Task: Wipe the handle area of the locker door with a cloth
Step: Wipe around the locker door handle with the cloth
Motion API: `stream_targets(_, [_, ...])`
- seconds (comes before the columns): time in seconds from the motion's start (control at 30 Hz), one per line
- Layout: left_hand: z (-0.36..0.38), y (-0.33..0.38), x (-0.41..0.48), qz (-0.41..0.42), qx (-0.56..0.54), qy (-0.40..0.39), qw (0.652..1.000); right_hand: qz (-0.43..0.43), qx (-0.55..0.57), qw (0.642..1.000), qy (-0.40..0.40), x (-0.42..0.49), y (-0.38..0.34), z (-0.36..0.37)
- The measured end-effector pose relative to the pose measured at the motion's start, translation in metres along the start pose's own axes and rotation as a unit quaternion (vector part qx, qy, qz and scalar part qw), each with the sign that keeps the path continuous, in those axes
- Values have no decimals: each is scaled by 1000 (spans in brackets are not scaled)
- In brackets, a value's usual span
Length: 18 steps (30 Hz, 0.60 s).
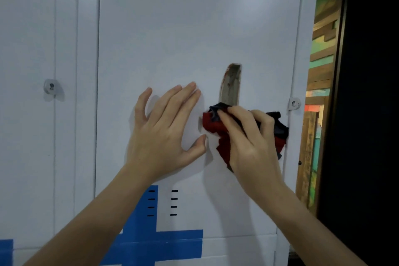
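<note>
A white locker door fills the view, labelled "PALMERA 0002" at the top. Its handle is a worn, curved grey recess right of centre. My left hand lies flat on the door with straight, spread fingers, just left of the handle. My right hand grips a bunched red and dark blue cloth and presses it against the door right below the handle. The cloth's far end sticks out past my knuckles near the door's right edge; the handle's lower end is hidden by it.
A padlock hasp juts from the door's right edge. The neighbouring locker on the left has its own hasp. Vent slots and blue painted bands lie lower down. A colourful wooden wall and darkness lie to the right.
</note>
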State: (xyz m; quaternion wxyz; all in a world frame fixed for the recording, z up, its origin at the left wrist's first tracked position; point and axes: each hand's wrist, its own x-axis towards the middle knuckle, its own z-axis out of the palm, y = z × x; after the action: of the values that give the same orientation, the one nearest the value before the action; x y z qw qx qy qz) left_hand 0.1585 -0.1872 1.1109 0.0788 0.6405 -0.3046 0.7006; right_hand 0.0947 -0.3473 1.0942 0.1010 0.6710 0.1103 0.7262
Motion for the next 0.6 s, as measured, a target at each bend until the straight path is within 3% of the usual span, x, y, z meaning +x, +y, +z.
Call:
stream_targets(0.17, [1, -1, 1, 2, -6, -3, 1000, 33, -7, 999, 33, 14, -8, 9])
stream_targets(0.37, [0, 0, 0, 1, 2, -3, 1000, -2, -2, 1000, -3, -4, -1, 0])
stream_targets(0.6, [0, 0, 1, -2, -2, 6, 1000, 28, -7, 1000, -5, -2, -10, 3])
